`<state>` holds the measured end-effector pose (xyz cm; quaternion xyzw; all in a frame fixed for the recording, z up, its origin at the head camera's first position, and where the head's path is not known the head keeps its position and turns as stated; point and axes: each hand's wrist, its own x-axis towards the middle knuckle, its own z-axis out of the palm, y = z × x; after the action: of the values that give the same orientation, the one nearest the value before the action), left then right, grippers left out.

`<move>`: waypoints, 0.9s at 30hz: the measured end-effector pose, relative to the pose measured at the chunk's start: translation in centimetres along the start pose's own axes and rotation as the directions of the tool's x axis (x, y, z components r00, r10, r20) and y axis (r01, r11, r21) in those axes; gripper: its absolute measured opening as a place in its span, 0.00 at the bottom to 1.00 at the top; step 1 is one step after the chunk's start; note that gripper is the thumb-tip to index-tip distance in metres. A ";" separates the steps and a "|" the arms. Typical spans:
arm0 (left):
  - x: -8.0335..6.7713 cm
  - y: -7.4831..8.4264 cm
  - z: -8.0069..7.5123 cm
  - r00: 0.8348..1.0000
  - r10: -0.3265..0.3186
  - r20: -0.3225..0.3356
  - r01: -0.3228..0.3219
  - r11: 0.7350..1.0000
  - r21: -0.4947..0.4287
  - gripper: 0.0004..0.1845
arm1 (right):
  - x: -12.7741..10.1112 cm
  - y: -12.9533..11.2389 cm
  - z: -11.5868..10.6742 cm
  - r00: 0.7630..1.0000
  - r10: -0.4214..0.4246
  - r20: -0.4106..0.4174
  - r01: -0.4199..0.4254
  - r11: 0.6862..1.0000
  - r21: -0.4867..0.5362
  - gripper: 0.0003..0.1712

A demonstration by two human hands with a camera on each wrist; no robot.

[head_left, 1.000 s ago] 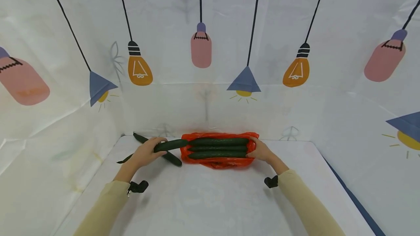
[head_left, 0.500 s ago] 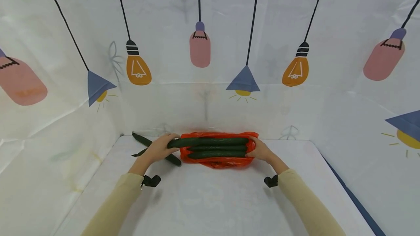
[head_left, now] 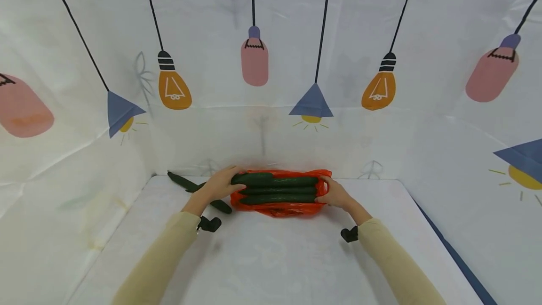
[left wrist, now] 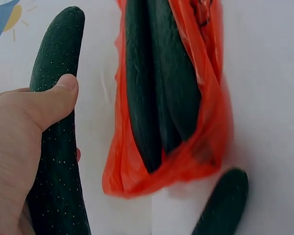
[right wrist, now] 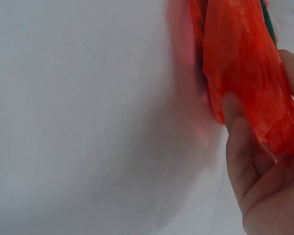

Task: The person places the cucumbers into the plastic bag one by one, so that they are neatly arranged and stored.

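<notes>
Cucumber (left wrist: 59,161): where is it, and how are the fingers?

The left hand (head_left: 220,184) grips it, the thumb lying across, at the left end of the red bag (head_left: 292,210); above or touching, I cannot tell.

And the right hand (head_left: 335,194)?

Its fingers and thumb hold the bag's right end, near the far edge of the table (head_left: 271,258). Bagged cucumbers (head_left: 279,198) lie between both hands; loose cucumbers (head_left: 179,180) lie crossed toward the far left corner, partly behind the left hand.

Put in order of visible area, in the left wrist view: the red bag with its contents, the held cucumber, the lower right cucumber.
1. red bag with cucumbers inside
2. held cucumber, seemingly nearer the camera
3. lower right cucumber, cut off by the picture edge; full size unsure
</notes>
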<state>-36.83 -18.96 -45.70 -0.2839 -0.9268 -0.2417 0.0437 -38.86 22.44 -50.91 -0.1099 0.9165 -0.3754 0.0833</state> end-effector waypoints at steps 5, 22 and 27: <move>1.2 0.9 0.5 1.000 0.008 0.014 -0.008 1.000 0.005 0.28 | 0.1 0.0 0.1 1.000 0.020 0.011 -0.020 0.999 0.025 0.52; 5.4 4.1 2.8 0.991 0.105 0.082 -0.112 0.991 0.077 0.29 | -0.2 -0.2 0.1 0.999 0.034 0.035 -0.036 0.997 0.061 0.52; 6.6 5.8 3.5 0.986 0.121 0.112 -0.131 0.988 0.084 0.28 | -0.3 -0.2 0.0 0.998 0.046 0.037 -0.049 0.996 0.075 0.51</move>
<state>-38.91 -9.80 -44.85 -0.3521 -0.9181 -0.1803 0.0221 -38.57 22.38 -50.78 -0.0913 0.9024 -0.4059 0.1124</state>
